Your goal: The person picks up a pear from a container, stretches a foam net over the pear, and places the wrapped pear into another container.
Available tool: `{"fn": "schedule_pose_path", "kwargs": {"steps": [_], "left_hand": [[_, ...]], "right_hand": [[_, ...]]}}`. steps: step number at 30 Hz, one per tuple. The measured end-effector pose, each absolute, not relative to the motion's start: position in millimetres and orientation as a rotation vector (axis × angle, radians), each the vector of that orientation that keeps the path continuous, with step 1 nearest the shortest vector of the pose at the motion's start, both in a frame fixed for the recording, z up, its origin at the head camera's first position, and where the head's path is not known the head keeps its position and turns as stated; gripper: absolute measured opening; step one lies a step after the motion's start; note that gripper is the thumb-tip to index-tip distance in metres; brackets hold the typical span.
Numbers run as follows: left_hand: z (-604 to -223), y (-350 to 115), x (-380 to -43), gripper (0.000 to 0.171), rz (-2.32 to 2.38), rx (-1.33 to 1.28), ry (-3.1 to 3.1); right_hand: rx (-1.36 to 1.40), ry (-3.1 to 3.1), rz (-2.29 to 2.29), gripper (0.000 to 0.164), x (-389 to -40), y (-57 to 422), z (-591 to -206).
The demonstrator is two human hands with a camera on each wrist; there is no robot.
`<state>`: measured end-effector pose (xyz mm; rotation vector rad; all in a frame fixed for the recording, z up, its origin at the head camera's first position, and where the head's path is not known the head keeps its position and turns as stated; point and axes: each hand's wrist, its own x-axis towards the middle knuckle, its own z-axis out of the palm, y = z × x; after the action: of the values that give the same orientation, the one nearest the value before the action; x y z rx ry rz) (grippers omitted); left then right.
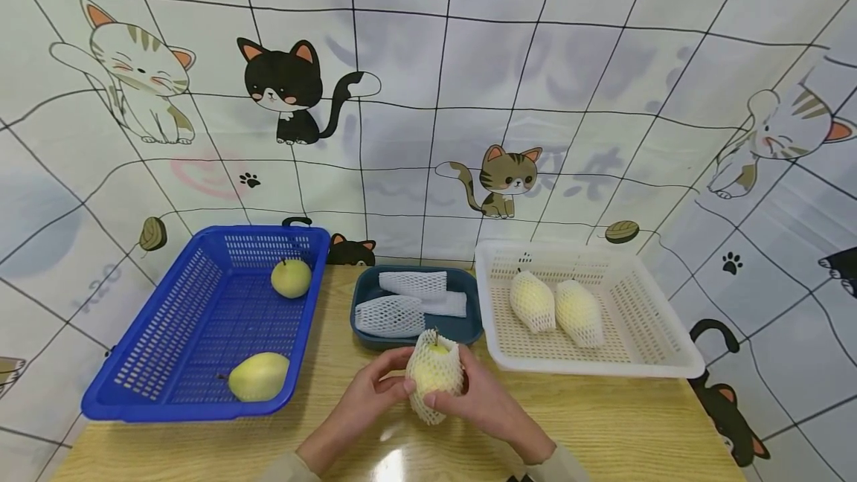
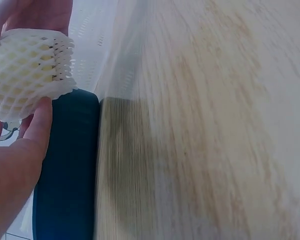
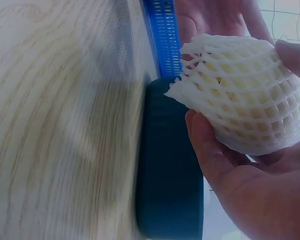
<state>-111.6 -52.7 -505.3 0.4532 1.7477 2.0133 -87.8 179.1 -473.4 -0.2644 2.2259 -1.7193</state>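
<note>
A yellow-green pear [image 1: 438,349], its stem up, sits inside a white foam net sleeve [image 1: 434,381] in front of the dark teal tray. My left hand [image 1: 370,395] holds it from the left, with thumb and fingers against the net. From the other side my right hand [image 1: 483,399] grips it too, thumb across the lower front. In the right wrist view the foam net [image 3: 250,95] wraps the fruit, and its loose end stands out beyond it. The left wrist view shows the net's [image 2: 27,70] open lower edge near the left thumb.
At left, a blue basket [image 1: 194,411] holds two bare pears [image 1: 291,278]. Several foam nets [image 1: 390,317] lie in the teal tray [image 1: 364,283] at the middle. A white basket [image 1: 596,367] at right holds two netted pears [image 1: 579,313]. Cat-patterned cloth [image 1: 402,95] hangs behind the wooden table [image 1: 602,422].
</note>
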Motion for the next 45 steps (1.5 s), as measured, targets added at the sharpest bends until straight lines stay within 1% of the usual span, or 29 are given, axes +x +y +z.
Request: {"fn": "schedule_pose_path", "kwargs": {"steps": [6, 13, 18, 25, 30, 33, 36, 40, 43, 45], "left_hand": [[-503.5, -52.3, -110.9, 0.062, 2.072, 0.417, 1.769], [-502.5, -55.9, -112.4, 0.052, 2.134, 0.299, 1.844], [-503.2, -59.0, -114.6, 0.049, 2.150, 0.242, 1.857], [-503.3, -62.5, -116.4, 0.047, 2.167, 0.220, 1.849], [-501.3, -64.1, -116.6, 0.047, 2.188, 0.177, 1.851], [-499.5, -63.5, -117.4, 0.047, 2.196, 0.148, 1.852], [-498.4, -62.7, -118.2, 0.047, 2.197, 0.123, 1.858], [-497.8, -61.9, -118.4, 0.049, 2.197, 0.115, 1.852], [-497.6, -61.6, -117.8, 0.049, 2.193, 0.123, 1.850], [-497.5, -61.4, -117.2, 0.049, 2.190, 0.128, 1.848]], "right_hand": [[-0.248, 2.217, -1.760, 0.084, -83.6, 184.8, -462.8], [-0.205, 2.320, -1.832, 0.073, -80.2, 201.7, -438.5], [-0.225, 2.396, -1.867, 0.078, -79.8, 218.9, -420.0], [-0.202, 2.536, -1.868, 0.077, -81.8, 242.5, -397.0], [-0.231, 2.596, -1.863, 0.070, -85.1, 261.0, -388.4], [-0.174, 2.667, -1.813, 0.068, -89.5, 275.2, -383.9], [-0.024, 2.779, -1.639, 0.073, -97.4, 287.8, -380.8], [0.143, 2.840, -1.268, 0.090, -112.0, 298.2, -381.7], [0.149, 2.805, -1.075, 0.098, -123.7, 302.7, -386.4], [0.124, 2.788, -0.989, 0.101, -130.6, 304.9, -390.9]]}}
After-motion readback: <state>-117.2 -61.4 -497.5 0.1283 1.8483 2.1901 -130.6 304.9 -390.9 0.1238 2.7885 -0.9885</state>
